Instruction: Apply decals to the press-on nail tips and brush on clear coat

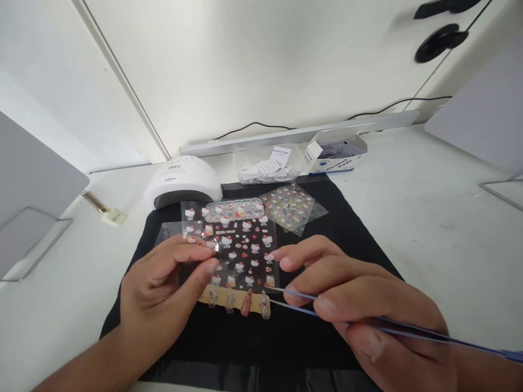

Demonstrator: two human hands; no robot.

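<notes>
- White nail lamp (182, 182) stands at the back left of the tabletop (429, 218)
- My left hand (163, 288): fingers pinch the left edge of the sticker sheet (241, 247), which lies on the black mat (347, 228)
- Strip of nail tips (239, 300) lies just below the sheet
- My right hand (359, 305): fingers pinch blue tweezers (294, 302), tips touching the rightmost nail tip

Nail-art workstation: UV nail lamp (182, 181), sticker sheets (239, 245), false nails (239, 301), alcohol pad box (337, 155) on black mat (351, 234).
</notes>
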